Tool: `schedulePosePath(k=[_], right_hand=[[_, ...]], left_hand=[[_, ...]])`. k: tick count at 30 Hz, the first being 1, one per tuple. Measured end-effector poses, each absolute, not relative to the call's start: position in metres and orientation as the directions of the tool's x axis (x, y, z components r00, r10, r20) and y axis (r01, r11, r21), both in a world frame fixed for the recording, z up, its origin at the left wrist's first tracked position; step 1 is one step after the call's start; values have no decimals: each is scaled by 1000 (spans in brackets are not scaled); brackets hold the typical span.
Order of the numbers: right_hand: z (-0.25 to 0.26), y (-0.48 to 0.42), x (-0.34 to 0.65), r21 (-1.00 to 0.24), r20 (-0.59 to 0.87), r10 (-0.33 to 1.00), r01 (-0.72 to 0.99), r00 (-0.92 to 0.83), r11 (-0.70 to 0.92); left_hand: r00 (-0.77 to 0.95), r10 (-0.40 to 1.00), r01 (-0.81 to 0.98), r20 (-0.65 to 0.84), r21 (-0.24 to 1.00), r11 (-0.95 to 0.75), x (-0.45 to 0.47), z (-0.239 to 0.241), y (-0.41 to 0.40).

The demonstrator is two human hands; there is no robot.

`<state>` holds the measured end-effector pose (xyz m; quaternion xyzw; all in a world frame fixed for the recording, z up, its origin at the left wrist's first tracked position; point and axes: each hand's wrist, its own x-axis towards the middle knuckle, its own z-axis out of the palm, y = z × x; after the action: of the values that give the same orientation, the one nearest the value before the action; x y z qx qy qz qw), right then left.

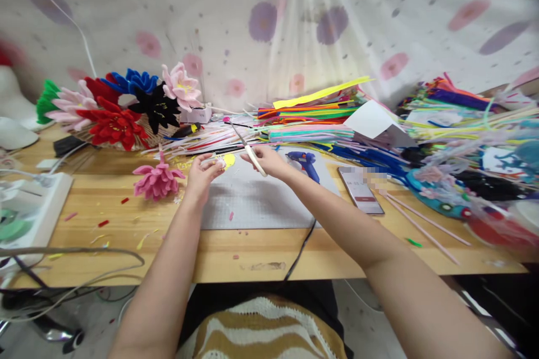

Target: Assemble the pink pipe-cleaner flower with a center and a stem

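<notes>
My right hand [269, 160] is closed around scissors [249, 150] with pale handles, blades pointing up and to the left. My left hand [202, 170] pinches a small pale piece with a yellow bit [228, 161] beside it, just left of the scissors. Both hands hover over the far edge of a grey cutting mat [252, 202] on the wooden table [168, 247]. A pink pipe-cleaner flower [158, 180] lies just left of my left hand.
A basket of red, black, blue and pink pipe-cleaner flowers [118, 106] stands at the back left. Piles of coloured pipe cleaners [311, 118] fill the back and right. A blue glue gun [306, 164] and a phone [361, 190] lie right of my hands. A white power strip [29, 207] sits at left.
</notes>
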<state>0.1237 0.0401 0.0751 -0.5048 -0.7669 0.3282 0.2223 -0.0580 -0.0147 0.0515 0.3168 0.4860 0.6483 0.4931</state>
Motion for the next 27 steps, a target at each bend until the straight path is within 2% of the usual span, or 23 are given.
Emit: schedulePosePath(k=[3, 5, 10, 14, 20, 23, 25, 27], right_hand=[[65, 42, 111, -891, -67, 915, 437, -399, 125], [61, 41, 103, -948, -91, 906, 316, -414, 49], [63, 33, 86, -995, -32, 920, 101, -390, 8], [65, 30, 78, -1000, -19, 931, 27, -364, -10], [62, 37, 77, -996, -33, 924, 88, -382, 1], [63, 39, 85, -962, -5, 940, 258, -342, 89], [65, 35, 94, -857, 53, 953, 476, -297, 197], [67, 27, 106, -659, 117, 945, 689, -305, 303]], left_hand=[[-314, 947, -342, -70, 939, -44, -59, 52, -16], [-307, 949, -349, -71, 936, -43, -59, 51, -15], [-268, 959, -339, -94, 941, -2, -57, 46, -13], [-297, 941, -360, -160, 932, 45, -55, 49, -14], [-212, 963, -351, -167, 933, 84, -54, 50, -16], [-248, 949, -415, -197, 906, 80, -53, 49, -14], [-299, 927, -500, -226, 864, 50, -53, 49, -13], [-328, 911, -577, -249, 816, 16, -52, 49, -12]])
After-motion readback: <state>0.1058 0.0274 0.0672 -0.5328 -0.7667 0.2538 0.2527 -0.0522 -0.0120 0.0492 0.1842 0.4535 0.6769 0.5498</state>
